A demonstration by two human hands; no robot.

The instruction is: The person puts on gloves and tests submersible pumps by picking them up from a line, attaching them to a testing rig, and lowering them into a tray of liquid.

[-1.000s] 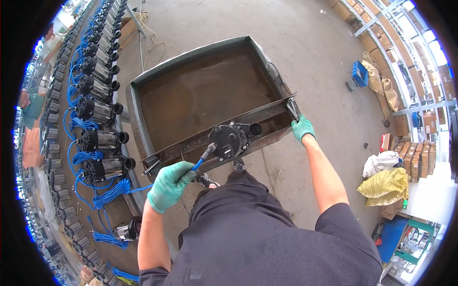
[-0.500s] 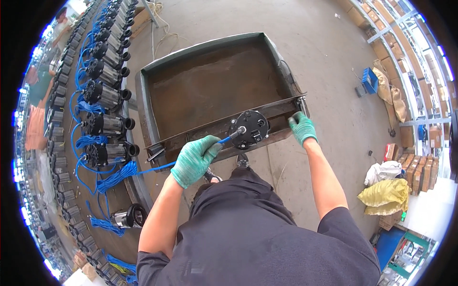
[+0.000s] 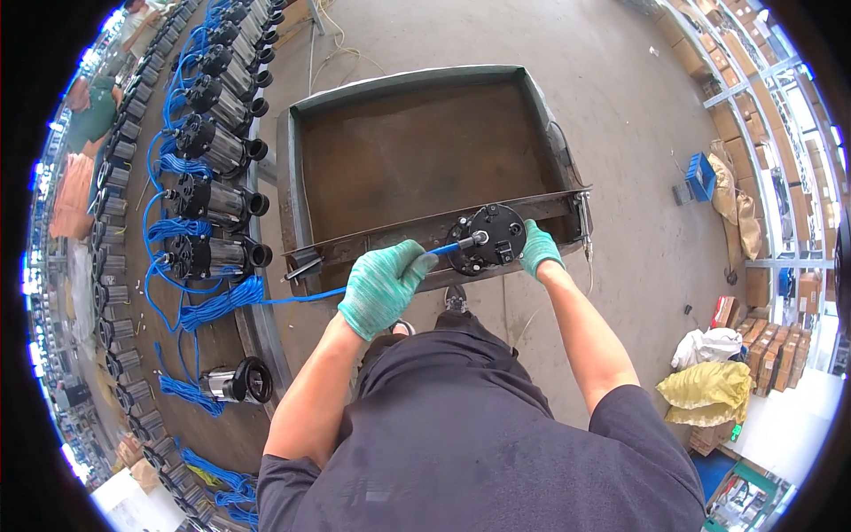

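Note:
A submersible pump stands upright at the near side of the metal tank (image 3: 285,168), its round black top (image 3: 501,238) facing me. Its blue cable (image 3: 450,249) leaves the top through a metal fitting and runs left. My left hand (image 3: 383,288), in a green knit glove, is closed around that cable just short of the fitting. Against the right side of the pump rests my right hand (image 3: 539,248), gloved alike, with its fingers curled at the rim and partly hidden. The pump's lower body is out of sight below its top.
Brown, murky water fills the tank beyond a crossbar (image 3: 372,238). To the left, a row of pumps (image 3: 213,199) with bundled blue cables (image 3: 222,301) lies on a bench; one short pump (image 3: 239,381) lies nearer. Sacks (image 3: 709,390), a blue bin (image 3: 700,176) and shelving stand right.
My right hand has left the crossbar's right end and come left to the pump's side. My left hand keeps its hold on the cable. The whole view has shifted slightly.

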